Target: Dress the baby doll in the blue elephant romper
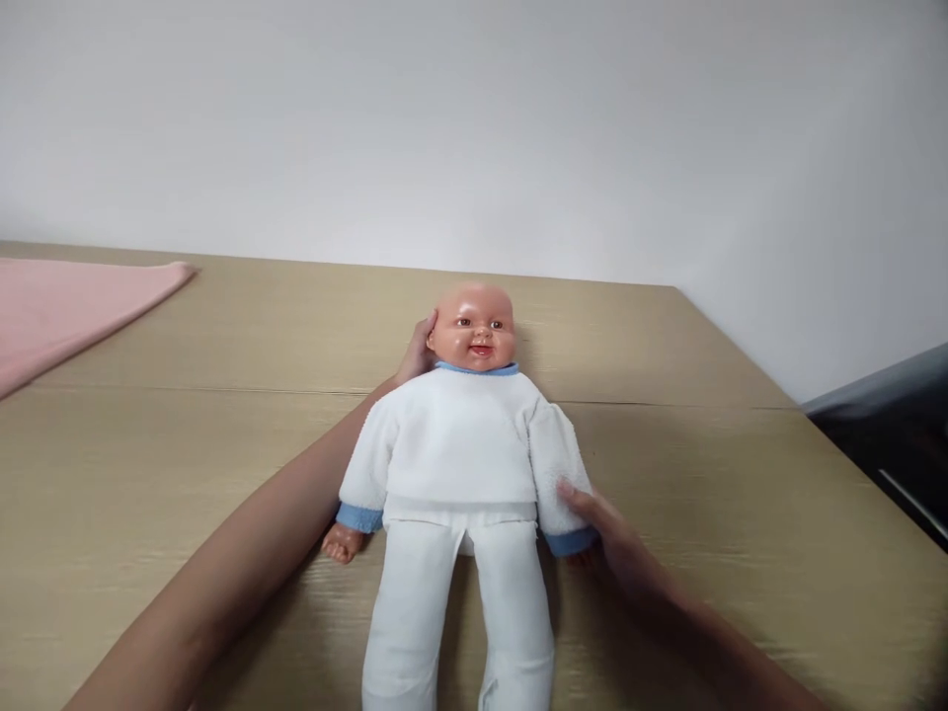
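Note:
A baby doll (463,444) lies face up on the table, its head toward the far edge. It wears a white fleece top with blue collar and cuffs, and white trousers whose lower ends run out of view. Behind the doll's head, my left hand (419,351) is closed against its side, most of the fingers hidden. My right hand (611,533) grips the doll's sleeve just above the blue cuff, thumb on top and the other fingers out of sight underneath.
A pink cloth (81,306) lies at the table's far left. The wooden table (703,474) has a seam running across it and meets a pale wall (444,128) at the back. Beyond its right edge is a dark object (896,434).

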`<action>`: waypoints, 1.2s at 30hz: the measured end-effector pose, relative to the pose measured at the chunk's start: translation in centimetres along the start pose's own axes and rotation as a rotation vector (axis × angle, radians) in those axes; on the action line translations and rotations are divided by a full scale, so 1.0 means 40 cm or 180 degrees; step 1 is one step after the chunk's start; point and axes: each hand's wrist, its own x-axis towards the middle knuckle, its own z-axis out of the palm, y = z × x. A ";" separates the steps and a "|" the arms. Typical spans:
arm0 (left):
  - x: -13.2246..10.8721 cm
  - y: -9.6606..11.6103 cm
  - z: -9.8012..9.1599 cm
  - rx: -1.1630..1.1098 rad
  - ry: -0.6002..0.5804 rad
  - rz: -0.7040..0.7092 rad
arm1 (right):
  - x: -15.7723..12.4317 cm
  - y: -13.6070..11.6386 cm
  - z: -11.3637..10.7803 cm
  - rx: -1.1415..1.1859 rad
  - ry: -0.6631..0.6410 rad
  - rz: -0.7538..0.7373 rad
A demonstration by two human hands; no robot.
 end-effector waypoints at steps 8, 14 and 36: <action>-0.018 0.054 -0.042 0.0096 -0.0356 -0.0959 | -0.003 0.002 -0.016 -0.2246 0.0928 -0.1226; -0.019 0.053 -0.041 0.0025 -0.0499 -0.1103 | 0.003 0.005 -0.025 -0.2916 0.1000 -0.1488; -0.061 0.070 0.006 0.0727 -0.0739 -0.0950 | 0.009 0.015 -0.027 -0.3290 0.1022 -0.1807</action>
